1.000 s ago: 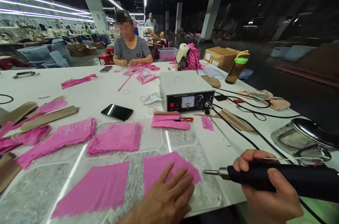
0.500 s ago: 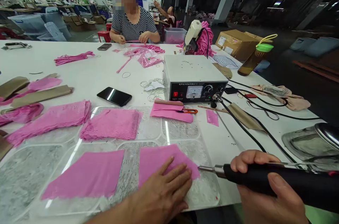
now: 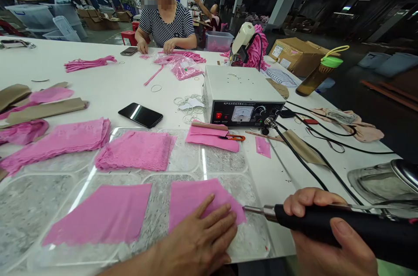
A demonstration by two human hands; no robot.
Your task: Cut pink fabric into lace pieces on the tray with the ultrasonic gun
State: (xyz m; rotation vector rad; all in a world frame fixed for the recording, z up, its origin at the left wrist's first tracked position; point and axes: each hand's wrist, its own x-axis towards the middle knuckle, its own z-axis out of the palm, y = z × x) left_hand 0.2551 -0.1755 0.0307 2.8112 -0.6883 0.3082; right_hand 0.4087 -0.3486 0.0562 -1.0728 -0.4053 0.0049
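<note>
My left hand [image 3: 204, 232] lies flat, fingers stretched out, on a pink fabric piece [image 3: 192, 195] with a slanted right side. Wrapped round the black grip of an ultrasonic welding handpiece [image 3: 313, 221] is my right hand [image 3: 336, 232]. The handpiece's metal tip [image 3: 253, 210] meets the right corner of that fabric, beside my left fingertips. A second pink piece [image 3: 104, 213] lies flat to the left on the clear, marbled-looking mat [image 3: 156, 215]. Behind it sits a stack of pink lace-edged pieces [image 3: 133, 152]. Thread snips [image 3: 233, 137] with orange handles rest on folded pink fabric [image 3: 209, 139].
A white welder control box [image 3: 241, 84] stands behind the mat; black cables [image 3: 303, 160] run from it to the right. A phone [image 3: 140, 115], a glass jar [image 3: 385, 180] and a bottle [image 3: 318, 75] are on the table. A co-worker [image 3: 166, 28] sits opposite, handling pink strips.
The view has shifted slightly. My hands and the handpiece tip stay at almost the same spot on the fabric. The co-worker's hands have moved apart and lower, toward the table.
</note>
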